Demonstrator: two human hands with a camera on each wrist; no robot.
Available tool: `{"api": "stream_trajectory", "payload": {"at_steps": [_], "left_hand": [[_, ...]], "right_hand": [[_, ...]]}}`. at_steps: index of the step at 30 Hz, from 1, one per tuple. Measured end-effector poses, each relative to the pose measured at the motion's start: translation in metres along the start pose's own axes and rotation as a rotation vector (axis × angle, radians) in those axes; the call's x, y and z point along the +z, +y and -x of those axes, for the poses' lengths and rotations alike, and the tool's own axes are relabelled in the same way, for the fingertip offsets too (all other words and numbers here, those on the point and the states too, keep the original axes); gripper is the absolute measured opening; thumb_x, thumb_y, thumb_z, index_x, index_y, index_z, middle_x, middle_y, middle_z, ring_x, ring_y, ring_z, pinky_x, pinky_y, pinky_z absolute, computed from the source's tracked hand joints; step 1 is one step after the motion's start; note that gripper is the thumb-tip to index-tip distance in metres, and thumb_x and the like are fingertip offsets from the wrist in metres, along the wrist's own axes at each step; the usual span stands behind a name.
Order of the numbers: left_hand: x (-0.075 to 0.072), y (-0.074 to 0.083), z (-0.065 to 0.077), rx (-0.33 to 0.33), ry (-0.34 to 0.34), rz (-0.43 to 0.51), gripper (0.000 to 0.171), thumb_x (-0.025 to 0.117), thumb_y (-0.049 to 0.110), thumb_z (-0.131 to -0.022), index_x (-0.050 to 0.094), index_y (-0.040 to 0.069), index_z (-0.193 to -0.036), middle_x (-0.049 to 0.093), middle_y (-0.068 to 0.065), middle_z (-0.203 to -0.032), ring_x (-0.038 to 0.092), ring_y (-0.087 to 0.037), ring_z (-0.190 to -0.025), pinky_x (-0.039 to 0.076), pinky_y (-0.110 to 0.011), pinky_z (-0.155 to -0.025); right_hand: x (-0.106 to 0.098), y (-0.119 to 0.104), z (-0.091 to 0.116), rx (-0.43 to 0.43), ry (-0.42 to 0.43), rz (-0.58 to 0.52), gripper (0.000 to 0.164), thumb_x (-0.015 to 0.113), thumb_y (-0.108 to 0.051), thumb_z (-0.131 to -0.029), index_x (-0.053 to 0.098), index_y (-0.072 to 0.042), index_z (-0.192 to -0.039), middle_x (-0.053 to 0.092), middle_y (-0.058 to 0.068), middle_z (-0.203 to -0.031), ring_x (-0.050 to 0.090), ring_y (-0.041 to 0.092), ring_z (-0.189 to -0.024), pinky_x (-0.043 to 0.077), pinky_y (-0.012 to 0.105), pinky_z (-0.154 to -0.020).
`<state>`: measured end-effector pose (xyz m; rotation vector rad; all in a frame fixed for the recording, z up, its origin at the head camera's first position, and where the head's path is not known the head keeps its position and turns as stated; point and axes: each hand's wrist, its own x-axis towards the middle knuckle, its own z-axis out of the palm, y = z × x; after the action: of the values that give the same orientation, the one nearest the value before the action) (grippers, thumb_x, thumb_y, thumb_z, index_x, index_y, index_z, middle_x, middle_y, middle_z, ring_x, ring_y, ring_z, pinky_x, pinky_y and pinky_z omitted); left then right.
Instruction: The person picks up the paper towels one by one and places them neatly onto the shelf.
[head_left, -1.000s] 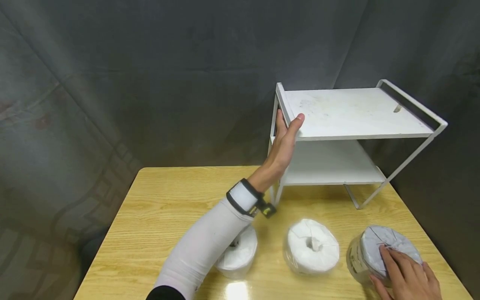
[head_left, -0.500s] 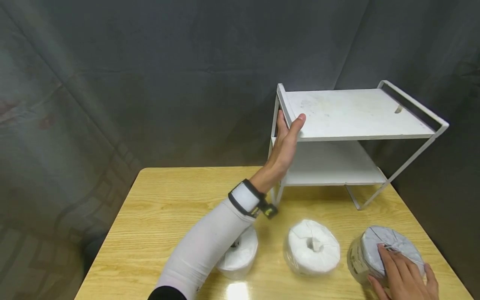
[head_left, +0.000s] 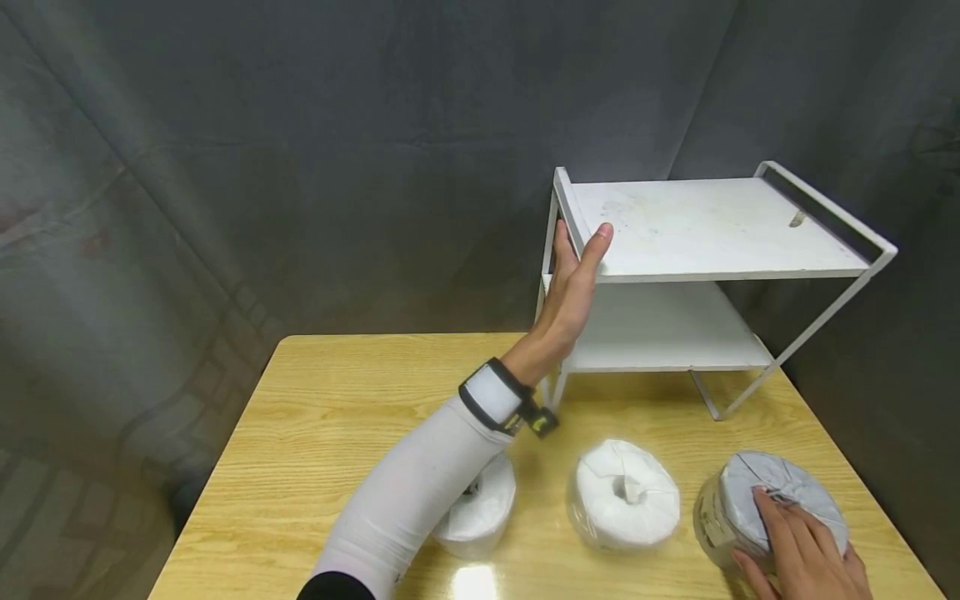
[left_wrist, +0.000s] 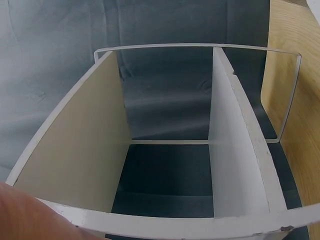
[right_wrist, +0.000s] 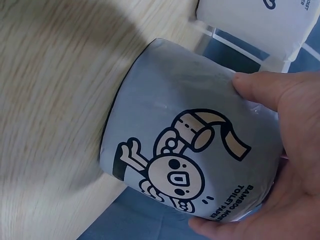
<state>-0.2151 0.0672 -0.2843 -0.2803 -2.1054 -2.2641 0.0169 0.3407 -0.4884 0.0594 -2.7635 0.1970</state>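
My left hand (head_left: 570, 300) grips the left side frame of a white two-tier shelf rack (head_left: 720, 225). Its thumb lies on the inner side of the frame and its fingers pass to the outside; in the left wrist view only part of the hand shows, by the near rail. At the right front, my right hand (head_left: 813, 546) holds a grey-wrapped toilet paper roll (head_left: 787, 479) from above. In the right wrist view, the thumb and fingers span the printed wrapper of that roll (right_wrist: 165, 100), which stands on the wooden table (right_wrist: 55, 100).
A white-wrapped roll (head_left: 626, 508) stands left of the grey one. Further left, another white-wrapped roll (head_left: 483, 512) is partly hidden by my left sleeve (head_left: 408, 492). The rack stands near the back of the table (head_left: 322, 400), before a dark grey curtain (head_left: 375, 167).
My right hand's fingers have shifted slightly on the grey roll, drawing in a little at the right. The left hand keeps its hold and the rolls stay in place.
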Motion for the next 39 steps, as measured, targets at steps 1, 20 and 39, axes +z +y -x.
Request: {"api": "stream_trajectory", "payload": {"at_steps": [1,20,39], "left_hand": [[0.0,0.0,0.0,0.001,0.001,0.004,0.095,0.045,0.065,-0.099,0.003,0.021,-0.172,0.008,0.001,-0.178,0.012,-0.015,-0.162,0.013,-0.041,-0.131],[0.004,0.0,0.0,0.009,-0.004,0.014,0.095,0.044,0.061,-0.096,0.001,0.023,-0.172,0.013,-0.001,-0.178,0.022,-0.015,-0.159,0.02,-0.037,-0.129],[0.006,0.001,0.001,-0.003,0.007,-0.025,0.096,0.043,0.063,-0.095,0.003,0.024,-0.172,0.014,-0.001,-0.177,0.022,-0.016,-0.159,0.021,-0.039,-0.129]], "right_hand": [[0.0,0.0,0.0,-0.004,0.0,0.001,0.097,0.087,-0.046,-0.083,0.041,-0.009,-0.16,0.063,0.024,-0.126,0.053,0.04,-0.116,0.039,0.08,-0.082],[-0.001,0.012,-0.005,-0.079,0.049,-0.024,0.097,0.08,-0.063,-0.086,0.046,-0.009,-0.158,0.07,0.022,-0.114,0.058,0.037,-0.106,0.044,0.069,-0.068],[-0.019,0.02,-0.02,-0.128,-0.049,0.033,0.091,0.092,-0.052,-0.075,0.059,0.003,-0.14,0.071,0.019,-0.105,0.063,0.04,-0.099,0.049,0.069,-0.065]]}}
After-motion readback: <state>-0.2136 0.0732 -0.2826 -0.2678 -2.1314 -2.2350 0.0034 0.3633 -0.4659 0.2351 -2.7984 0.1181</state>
